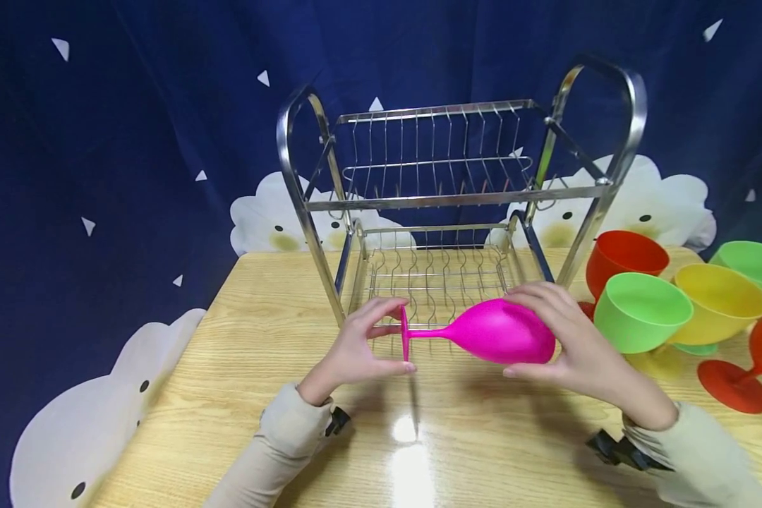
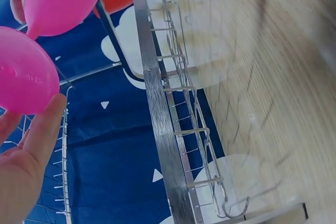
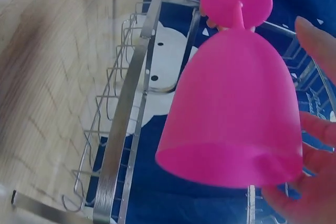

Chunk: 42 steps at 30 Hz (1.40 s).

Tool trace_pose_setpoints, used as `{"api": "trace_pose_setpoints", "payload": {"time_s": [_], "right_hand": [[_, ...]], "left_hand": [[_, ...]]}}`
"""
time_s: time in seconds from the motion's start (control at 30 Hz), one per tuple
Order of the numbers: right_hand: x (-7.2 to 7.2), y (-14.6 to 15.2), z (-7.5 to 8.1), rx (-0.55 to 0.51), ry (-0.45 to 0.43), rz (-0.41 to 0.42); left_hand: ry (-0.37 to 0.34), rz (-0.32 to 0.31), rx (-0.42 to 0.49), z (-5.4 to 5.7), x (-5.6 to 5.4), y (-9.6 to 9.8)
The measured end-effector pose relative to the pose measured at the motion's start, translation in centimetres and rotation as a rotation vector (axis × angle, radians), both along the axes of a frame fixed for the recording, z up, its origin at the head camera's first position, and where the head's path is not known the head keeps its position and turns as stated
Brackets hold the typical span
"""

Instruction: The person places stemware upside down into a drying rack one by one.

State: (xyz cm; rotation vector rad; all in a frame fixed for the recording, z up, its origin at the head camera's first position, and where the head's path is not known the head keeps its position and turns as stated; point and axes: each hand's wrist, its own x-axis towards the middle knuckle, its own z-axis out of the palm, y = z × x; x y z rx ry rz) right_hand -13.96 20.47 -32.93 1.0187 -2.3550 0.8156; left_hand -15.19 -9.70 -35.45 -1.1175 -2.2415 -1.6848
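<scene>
A bright pink plastic goblet (image 1: 500, 330) lies sideways in the air above the table, its foot to the left and its bowl to the right. My left hand (image 1: 360, 343) pinches the round foot by its edge, thumb below and fingers above. Around the open end of the bowl, my right hand (image 1: 574, 343) holds it with curled fingers and thumb. The right wrist view shows the goblet's rim (image 3: 226, 174) nearest that camera, with fingers (image 3: 317, 129) against the bowl's side. In the left wrist view the foot (image 2: 29, 72) touches the left fingertips.
A two-tier metal dish rack (image 1: 454, 201) stands just behind the hands on a wooden table (image 1: 248, 367). To the right are several goblets, including a light green one (image 1: 641, 314), a yellow one (image 1: 720, 303) and a red one (image 1: 629, 257). A dark blue curtain (image 1: 165, 85) hangs behind.
</scene>
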Motion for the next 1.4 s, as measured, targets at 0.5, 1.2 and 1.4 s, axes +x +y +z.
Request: {"api": "trace_pose_setpoints", "payload": {"time_s": [0.5, 1.2, 1.4], "right_hand": [[-1.3, -1.7, -0.1, 0.287, -0.042, -0.061], [-0.6, -1.5, -2.0, 0.287, -0.010, -0.058], [-0.2, -1.3, -2.1, 0.279, -0.035, -0.077]], "left_hand": [[-0.047, 0.007, -0.098, 1.3, 0.7, 0.6], [-0.064, -0.047, -0.179, -0.3, -0.5, -0.9], [-0.070, -0.022, -0.129, -0.2, -0.2, -2.6]]}}
